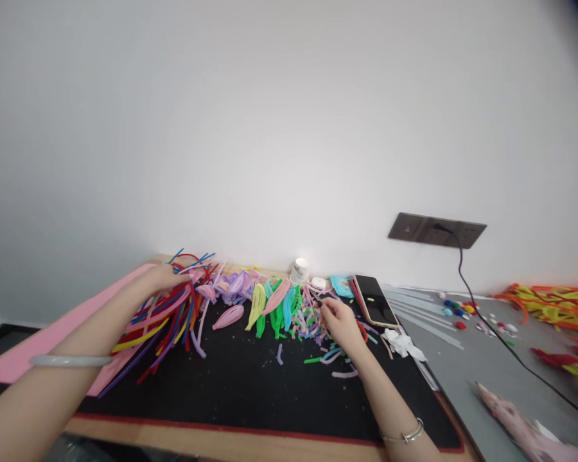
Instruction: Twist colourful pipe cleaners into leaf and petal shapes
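My left hand [161, 278], with a pale bangle on its arm, reaches into a bundle of colourful pipe cleaners [173, 321]; its fingers look closed around some of them, though the fingertips are partly hidden. At the right of the black mat [231, 391], my right hand [340, 323] is pinched at a small dark thing [320, 303] I cannot make out, over a heap of short cut pipe cleaner pieces [306, 321]. Between the hands lie looped petal shapes: a pink one [228, 317], a yellow one [257, 307] and several green ones [277, 311].
A white paper cup [299, 271] stands by the wall. A phone [376, 300] and crumpled tissue [403, 344] lie right of my right hand. On the grey table [467, 385] are pompoms [457, 308], strips, and orange pipe cleaners [549, 305]. A black cable [505, 346] crosses it.
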A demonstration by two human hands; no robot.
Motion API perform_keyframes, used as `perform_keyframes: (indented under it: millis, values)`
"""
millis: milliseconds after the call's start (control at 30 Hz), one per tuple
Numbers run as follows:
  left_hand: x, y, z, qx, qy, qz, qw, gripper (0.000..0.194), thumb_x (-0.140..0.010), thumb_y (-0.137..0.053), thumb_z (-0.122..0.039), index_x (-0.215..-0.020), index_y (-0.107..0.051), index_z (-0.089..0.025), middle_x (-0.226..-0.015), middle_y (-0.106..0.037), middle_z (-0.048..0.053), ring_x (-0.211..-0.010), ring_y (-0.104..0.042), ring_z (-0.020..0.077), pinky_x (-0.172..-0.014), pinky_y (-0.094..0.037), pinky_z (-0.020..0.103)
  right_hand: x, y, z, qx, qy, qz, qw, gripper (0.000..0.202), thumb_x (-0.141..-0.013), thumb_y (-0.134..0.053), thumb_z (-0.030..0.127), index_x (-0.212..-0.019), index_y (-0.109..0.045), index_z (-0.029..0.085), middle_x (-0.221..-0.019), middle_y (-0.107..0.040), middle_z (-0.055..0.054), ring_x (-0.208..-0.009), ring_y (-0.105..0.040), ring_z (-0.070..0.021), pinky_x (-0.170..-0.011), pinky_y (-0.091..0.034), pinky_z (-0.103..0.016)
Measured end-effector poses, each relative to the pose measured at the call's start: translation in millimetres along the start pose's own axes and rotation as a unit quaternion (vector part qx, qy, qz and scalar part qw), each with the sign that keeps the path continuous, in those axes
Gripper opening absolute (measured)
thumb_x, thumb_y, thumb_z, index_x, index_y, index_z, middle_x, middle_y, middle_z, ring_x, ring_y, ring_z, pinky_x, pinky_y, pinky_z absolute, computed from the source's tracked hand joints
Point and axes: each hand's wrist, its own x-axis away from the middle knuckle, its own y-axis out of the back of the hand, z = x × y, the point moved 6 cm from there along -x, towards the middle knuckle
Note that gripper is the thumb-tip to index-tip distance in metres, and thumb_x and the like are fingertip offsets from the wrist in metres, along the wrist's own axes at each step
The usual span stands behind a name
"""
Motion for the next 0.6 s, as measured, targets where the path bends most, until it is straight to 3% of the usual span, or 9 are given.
perform_keyframes:
  millis: [67, 200, 300, 433, 600]
  values:
    - [-6.1, -14.9, -0.4, -0.071, 0.020, 0.028, 0.997, 0.037, -0.066, -0.063, -0.048, -0.054, -0.052, -0.015, -0.041, -0.046, -0.003, -0.052, -0.057, 0.0174, -0.054, -0.037, 0.022, 1.1, -1.9, -1.6, 0.013, 0.007, 0.003, 1.000, 0.024, -0.084, -0.039, 0.024, -0.071, -0.058, 0.017, -0.056, -0.055, 0.001, -0.050, -0.050, -0.0127, -0.050, -0.038, -0.023]
    - [-18.5, -30.9, 4.2, -0.143, 0.068, 0.073, 0.985, 0.023, -0.056, -0.065, -0.027, -0.048, -0.046, -0.018, -0.045, -0.051, 0.005, -0.070, -0.063, 0.0305, -0.061, -0.044, 0.032, 2.6, -1.3, -4.0, 0.011, 0.016, 0.000, 1.000, 0.024, -0.084, -0.039, 0.023, -0.067, -0.055, 0.018, -0.054, -0.056, 0.001, -0.050, -0.052, -0.0130, -0.052, -0.040, -0.023]
    - [-17.5, -30.6, 11.1, -0.128, 0.097, 0.121, 0.980, 0.015, -0.059, -0.056, -0.019, -0.050, -0.045, -0.018, -0.042, -0.047, 0.003, -0.057, -0.060, 0.0252, -0.052, -0.042, 0.030, 3.0, 1.1, -4.3, -0.007, 0.007, -0.003, 1.000, 0.024, -0.084, -0.040, 0.025, -0.064, -0.051, 0.019, -0.054, -0.056, 0.001, -0.048, -0.053, -0.0135, -0.051, -0.040, -0.023]
    - [-7.4, -16.6, 17.1, -0.069, 0.113, 0.163, 0.978, 0.010, -0.063, -0.051, -0.019, -0.055, -0.046, -0.018, -0.045, -0.049, 0.001, -0.047, -0.054, 0.0163, -0.045, -0.038, 0.023, 3.4, 2.2, -1.2, -0.012, 0.003, 0.001, 1.000, 0.025, -0.083, -0.042, 0.026, -0.060, -0.048, 0.020, -0.053, -0.055, 0.001, -0.048, -0.053, -0.0137, -0.050, -0.040, -0.023]
    - [-3.0, 4.2, 17.0, -0.027, 0.087, 0.133, 0.987, 0.002, -0.066, -0.048, -0.017, -0.067, -0.047, -0.018, -0.047, -0.049, -0.002, -0.047, -0.054, 0.0141, -0.047, -0.043, 0.022, 3.9, 3.8, 0.9, -0.004, 0.006, -0.005, 1.000, 0.028, -0.083, -0.042, 0.026, -0.057, -0.047, 0.020, -0.050, -0.054, 0.001, -0.050, -0.053, -0.0139, -0.053, -0.041, -0.023]
